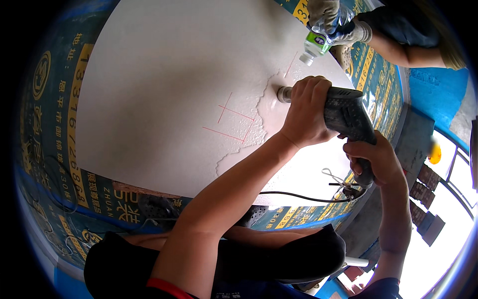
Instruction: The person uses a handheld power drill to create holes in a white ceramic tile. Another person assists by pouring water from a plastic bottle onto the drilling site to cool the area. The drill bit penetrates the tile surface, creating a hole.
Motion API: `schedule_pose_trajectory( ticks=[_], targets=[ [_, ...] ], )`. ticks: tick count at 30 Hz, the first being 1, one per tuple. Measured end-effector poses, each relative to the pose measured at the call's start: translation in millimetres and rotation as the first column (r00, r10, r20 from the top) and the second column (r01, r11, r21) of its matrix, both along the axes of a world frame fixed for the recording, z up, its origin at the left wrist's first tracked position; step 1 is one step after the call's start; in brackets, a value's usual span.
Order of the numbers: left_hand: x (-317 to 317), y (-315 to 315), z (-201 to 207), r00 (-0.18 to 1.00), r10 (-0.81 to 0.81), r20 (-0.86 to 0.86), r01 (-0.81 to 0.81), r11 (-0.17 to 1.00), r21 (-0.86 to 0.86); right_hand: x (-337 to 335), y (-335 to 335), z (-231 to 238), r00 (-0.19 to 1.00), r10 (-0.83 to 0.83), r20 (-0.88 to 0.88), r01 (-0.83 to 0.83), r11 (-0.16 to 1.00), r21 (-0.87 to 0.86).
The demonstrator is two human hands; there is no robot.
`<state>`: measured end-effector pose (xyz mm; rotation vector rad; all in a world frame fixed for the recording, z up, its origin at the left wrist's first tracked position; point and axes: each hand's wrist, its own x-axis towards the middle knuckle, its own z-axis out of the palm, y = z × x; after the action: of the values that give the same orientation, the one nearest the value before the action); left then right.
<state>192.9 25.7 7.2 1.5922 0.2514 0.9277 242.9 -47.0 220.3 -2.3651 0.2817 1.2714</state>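
Right of frame centre, left hand (309, 105) and right hand (381, 155) both grip the drill (348, 110), its tip at the wet pale slab (149, 84), where boring seems begun, while the central red marks (236, 112) look uncut.

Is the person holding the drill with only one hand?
No, the left hand grips the drill near its front, the right hand its handle.

Dark getup, bare hands (309, 110)
Red trim (169, 287) on the left sleeve (158, 294), dark right sleeve (382, 289), black shorts (294, 254), holey dark shoes (255, 215).
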Motion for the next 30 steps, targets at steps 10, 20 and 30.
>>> schedule_pose_trajectory(
  ticks=[10,20,30],
  targets=[
    [7.1,-0.4,2.8,1.000,-0.018,-0.022,0.018,1.000,0.024,8.0,-3.9,1.0,0.997,-0.074,-0.011,0.075,0.995,0.073],
    [12.8,-2.8,3.8,0.999,-0.024,-0.043,0.026,0.998,0.062,14.9,-14.8,-1.1,0.990,-0.136,-0.041,0.140,0.982,0.123],
    [14.4,-6.5,5.5,0.997,-0.054,-0.063,0.059,0.995,0.083,17.2,-25.3,-2.5,0.986,-0.156,-0.061,0.163,0.975,0.148]
  ],
)
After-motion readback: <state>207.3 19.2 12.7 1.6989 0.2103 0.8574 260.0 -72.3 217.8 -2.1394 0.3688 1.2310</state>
